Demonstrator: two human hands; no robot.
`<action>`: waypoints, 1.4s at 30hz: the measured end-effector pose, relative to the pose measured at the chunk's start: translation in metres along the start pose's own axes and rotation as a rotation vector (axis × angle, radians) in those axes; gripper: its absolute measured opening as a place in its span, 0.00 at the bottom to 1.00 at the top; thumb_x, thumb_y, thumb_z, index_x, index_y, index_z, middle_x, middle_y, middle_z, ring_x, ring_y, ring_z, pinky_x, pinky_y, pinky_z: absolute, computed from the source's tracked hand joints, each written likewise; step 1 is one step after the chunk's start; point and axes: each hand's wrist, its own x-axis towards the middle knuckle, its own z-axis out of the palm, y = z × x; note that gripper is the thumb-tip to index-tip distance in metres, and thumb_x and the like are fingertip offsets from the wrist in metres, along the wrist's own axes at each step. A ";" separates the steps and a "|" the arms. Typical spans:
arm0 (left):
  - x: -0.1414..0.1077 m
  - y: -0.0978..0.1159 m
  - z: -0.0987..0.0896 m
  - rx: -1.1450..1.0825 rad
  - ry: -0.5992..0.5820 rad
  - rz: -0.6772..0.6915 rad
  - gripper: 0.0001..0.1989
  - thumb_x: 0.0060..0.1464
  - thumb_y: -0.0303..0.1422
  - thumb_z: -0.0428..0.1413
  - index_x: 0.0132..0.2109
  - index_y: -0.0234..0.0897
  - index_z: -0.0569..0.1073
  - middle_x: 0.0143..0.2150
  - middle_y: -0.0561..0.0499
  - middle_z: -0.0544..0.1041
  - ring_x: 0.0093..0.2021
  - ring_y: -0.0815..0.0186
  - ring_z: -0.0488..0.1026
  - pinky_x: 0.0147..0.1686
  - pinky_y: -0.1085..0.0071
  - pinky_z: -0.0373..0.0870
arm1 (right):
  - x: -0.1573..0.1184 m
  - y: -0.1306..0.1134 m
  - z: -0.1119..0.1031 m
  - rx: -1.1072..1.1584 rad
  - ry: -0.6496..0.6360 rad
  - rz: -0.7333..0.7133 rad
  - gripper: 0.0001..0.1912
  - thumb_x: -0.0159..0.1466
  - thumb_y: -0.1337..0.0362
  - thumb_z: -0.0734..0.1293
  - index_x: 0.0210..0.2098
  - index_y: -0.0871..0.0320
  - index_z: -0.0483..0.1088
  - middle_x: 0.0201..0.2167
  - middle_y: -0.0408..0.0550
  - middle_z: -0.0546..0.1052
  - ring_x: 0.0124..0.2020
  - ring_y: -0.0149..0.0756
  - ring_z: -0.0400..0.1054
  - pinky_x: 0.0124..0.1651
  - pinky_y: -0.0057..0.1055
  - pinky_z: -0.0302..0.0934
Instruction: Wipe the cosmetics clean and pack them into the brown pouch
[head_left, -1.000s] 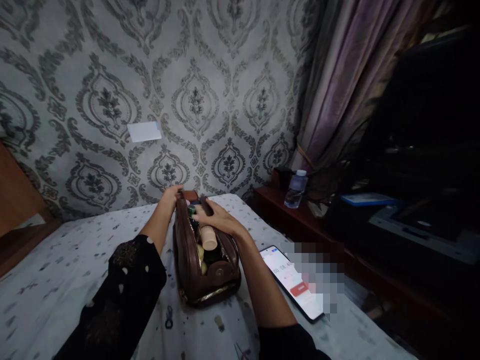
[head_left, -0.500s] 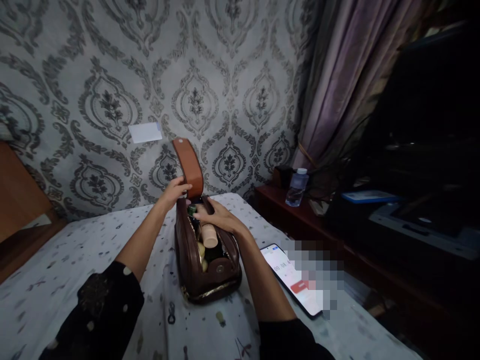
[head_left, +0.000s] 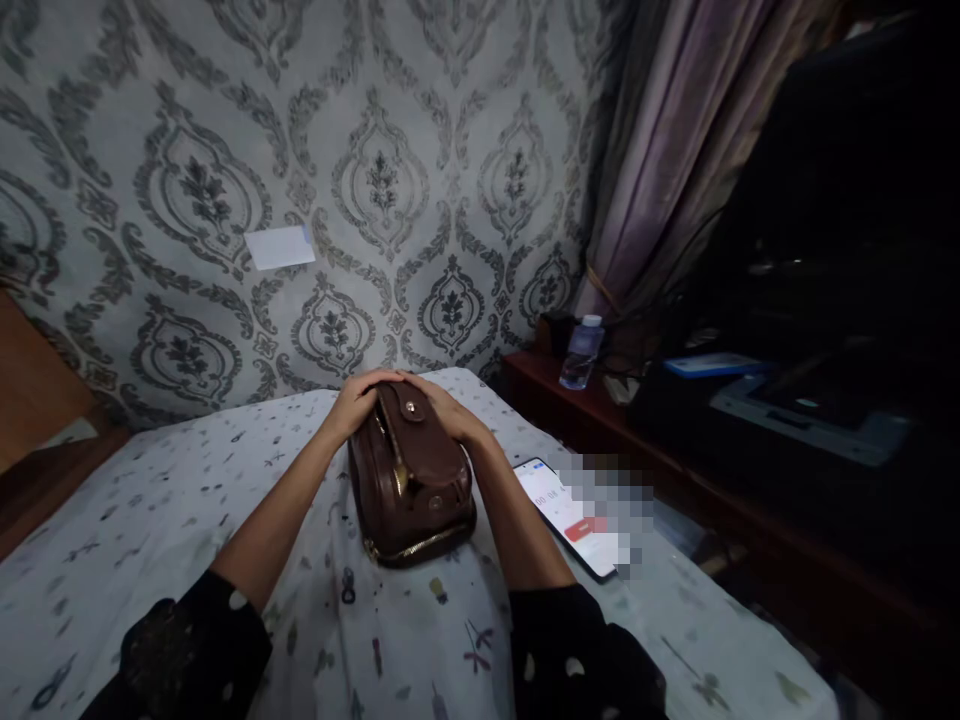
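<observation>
A dark brown leather toiletry bag sits on the bedsheet in front of me. Its flap lies folded over the top, its snap button at the far end. Along the left side the zipped mouth gapes a little, and a sliver of something yellowish shows there. My left hand wraps round the bag's far left corner. On the far right side my right hand clasps the bag, its fingers meeting the left ones at the back edge. Most fingertips are hidden behind the leather.
Right of the bag lies a phone with a running timer, partly pixelated. A water bottle stands on a dark red ledge. The patterned wall rises behind the bed, and a wooden panel is at left.
The flap, upright with its tan lining showing, has come down over the bag's opening and covers the bottles inside. Both hands have moved to the bag's far end.
</observation>
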 end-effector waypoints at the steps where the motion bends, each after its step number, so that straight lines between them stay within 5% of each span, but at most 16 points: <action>1: -0.003 0.002 -0.001 0.014 -0.007 0.006 0.19 0.50 0.29 0.49 0.43 0.40 0.82 0.50 0.50 0.83 0.56 0.56 0.75 0.65 0.56 0.62 | -0.001 0.001 -0.001 0.002 -0.009 0.001 0.31 0.58 0.59 0.70 0.62 0.53 0.69 0.64 0.49 0.70 0.66 0.44 0.61 0.71 0.44 0.49; 9: -0.038 0.027 0.005 0.094 0.031 -0.012 0.20 0.59 0.34 0.48 0.53 0.41 0.79 0.62 0.48 0.74 0.69 0.55 0.61 0.71 0.52 0.47 | -0.026 -0.001 -0.010 0.018 -0.044 0.058 0.41 0.59 0.55 0.71 0.69 0.57 0.59 0.72 0.52 0.57 0.72 0.46 0.51 0.74 0.45 0.41; 14: -0.082 0.057 0.024 0.227 0.122 0.009 0.22 0.67 0.44 0.46 0.61 0.42 0.72 0.69 0.45 0.65 0.73 0.54 0.51 0.71 0.49 0.45 | -0.049 -0.021 -0.011 0.032 -0.052 0.075 0.38 0.62 0.53 0.68 0.68 0.57 0.60 0.71 0.52 0.58 0.71 0.45 0.52 0.73 0.45 0.44; 19: -0.115 0.081 0.040 0.314 0.108 0.021 0.25 0.67 0.49 0.46 0.65 0.46 0.65 0.74 0.44 0.54 0.75 0.51 0.43 0.71 0.45 0.44 | -0.080 -0.039 0.006 0.059 0.152 0.051 0.36 0.61 0.54 0.70 0.67 0.52 0.63 0.68 0.48 0.64 0.69 0.45 0.58 0.71 0.45 0.50; 25: -0.126 0.084 0.050 0.370 0.124 0.089 0.28 0.65 0.50 0.50 0.67 0.45 0.63 0.75 0.42 0.50 0.75 0.46 0.41 0.70 0.41 0.45 | -0.108 -0.051 0.030 -0.055 0.337 0.033 0.29 0.62 0.59 0.67 0.63 0.52 0.68 0.68 0.49 0.65 0.70 0.45 0.56 0.73 0.48 0.46; 35: -0.131 0.079 0.058 0.475 0.175 0.240 0.20 0.63 0.36 0.53 0.61 0.44 0.69 0.72 0.43 0.54 0.74 0.43 0.43 0.69 0.40 0.48 | -0.122 -0.060 0.049 0.251 0.630 0.066 0.21 0.70 0.53 0.60 0.54 0.54 0.75 0.58 0.50 0.76 0.63 0.42 0.66 0.69 0.44 0.53; 42: -0.132 0.074 0.059 0.448 0.205 0.318 0.18 0.63 0.38 0.53 0.58 0.42 0.70 0.67 0.41 0.61 0.73 0.44 0.47 0.69 0.39 0.50 | -0.123 -0.071 0.068 -0.172 0.577 0.075 0.24 0.71 0.56 0.57 0.62 0.57 0.67 0.69 0.56 0.61 0.71 0.42 0.52 0.73 0.45 0.45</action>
